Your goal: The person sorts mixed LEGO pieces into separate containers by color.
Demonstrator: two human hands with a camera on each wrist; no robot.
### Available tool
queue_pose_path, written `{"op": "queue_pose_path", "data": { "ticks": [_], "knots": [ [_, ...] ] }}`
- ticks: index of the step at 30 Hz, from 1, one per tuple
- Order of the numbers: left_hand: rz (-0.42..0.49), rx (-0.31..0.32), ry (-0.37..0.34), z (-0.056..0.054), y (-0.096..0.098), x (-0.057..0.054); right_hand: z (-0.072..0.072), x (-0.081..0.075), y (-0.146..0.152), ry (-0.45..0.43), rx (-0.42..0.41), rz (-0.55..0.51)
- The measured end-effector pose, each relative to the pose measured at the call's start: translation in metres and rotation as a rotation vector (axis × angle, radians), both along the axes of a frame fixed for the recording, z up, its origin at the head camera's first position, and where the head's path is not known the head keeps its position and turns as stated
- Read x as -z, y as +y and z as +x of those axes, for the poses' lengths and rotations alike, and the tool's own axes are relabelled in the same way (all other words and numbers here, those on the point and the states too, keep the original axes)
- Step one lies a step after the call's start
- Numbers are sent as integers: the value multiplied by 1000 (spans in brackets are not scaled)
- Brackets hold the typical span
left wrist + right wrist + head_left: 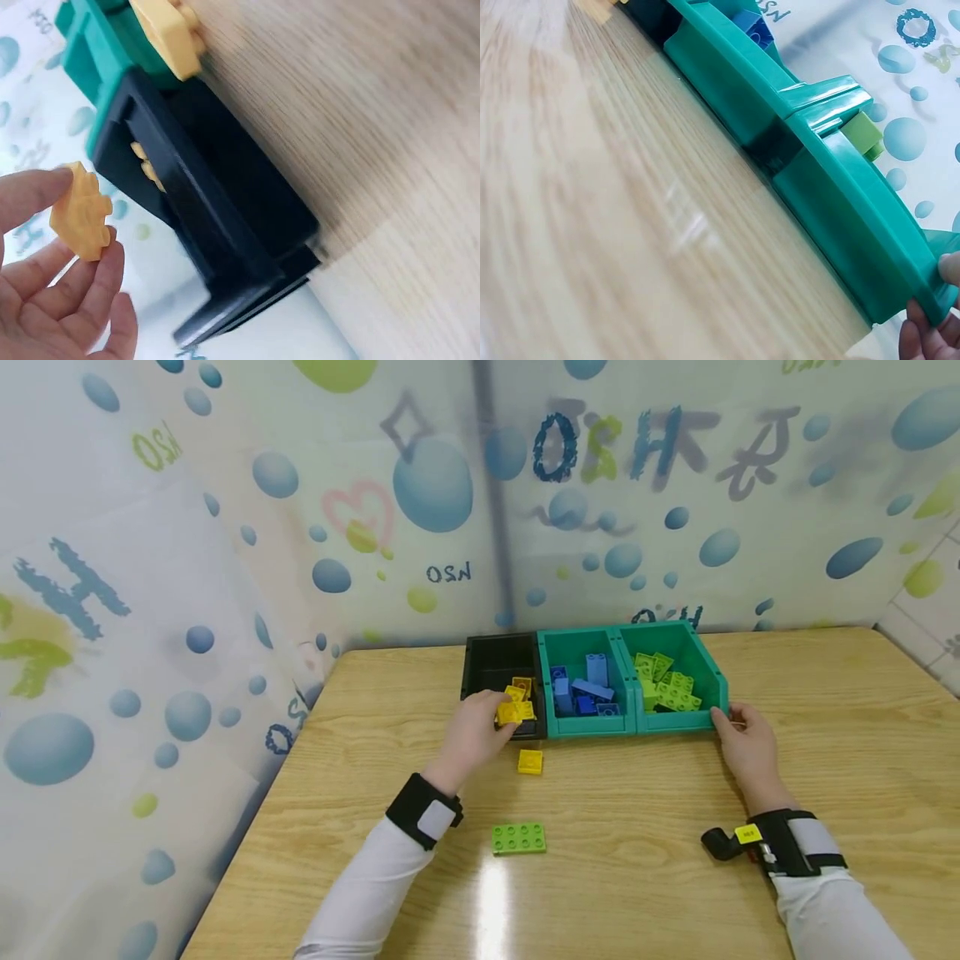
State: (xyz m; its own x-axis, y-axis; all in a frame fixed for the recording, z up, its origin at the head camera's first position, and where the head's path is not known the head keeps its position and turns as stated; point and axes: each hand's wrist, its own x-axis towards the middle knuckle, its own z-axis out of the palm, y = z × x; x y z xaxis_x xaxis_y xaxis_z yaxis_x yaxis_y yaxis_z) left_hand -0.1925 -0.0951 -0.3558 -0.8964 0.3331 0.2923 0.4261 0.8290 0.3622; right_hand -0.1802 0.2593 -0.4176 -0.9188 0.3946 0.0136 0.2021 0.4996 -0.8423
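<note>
My left hand [474,727] pinches a yellow toy brick [81,214] between thumb and fingertips, over the front of the black bin [480,664]. Inside that bin lie more yellow bricks [522,683], partly hidden behind the held one. At the far right of the row, my right hand [748,747] grips the front corner of the teal bin [855,217] that holds lime green bricks [675,689]. Its thumb rests on the wall, with the fingers curled around the corner in the right wrist view.
Between these two bins stands another teal bin [588,727] with blue bricks [592,689]. A yellow brick [530,762] lies on the wooden table [622,860] before the black bin. Nearer me is a lime green brick [519,838] with studs up. A patterned sheet [420,585] hangs behind.
</note>
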Motion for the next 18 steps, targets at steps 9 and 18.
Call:
{"op": "queue_pose_path", "data": {
  "ticks": [9, 18],
  "knots": [
    [-171, -92, 128, -29, -5, 2, -1, -1, 0, 5, -2, -3],
    [-427, -151, 132, -47, -3, 11, -1, 1, 0, -11, -2, -15]
  ]
}}
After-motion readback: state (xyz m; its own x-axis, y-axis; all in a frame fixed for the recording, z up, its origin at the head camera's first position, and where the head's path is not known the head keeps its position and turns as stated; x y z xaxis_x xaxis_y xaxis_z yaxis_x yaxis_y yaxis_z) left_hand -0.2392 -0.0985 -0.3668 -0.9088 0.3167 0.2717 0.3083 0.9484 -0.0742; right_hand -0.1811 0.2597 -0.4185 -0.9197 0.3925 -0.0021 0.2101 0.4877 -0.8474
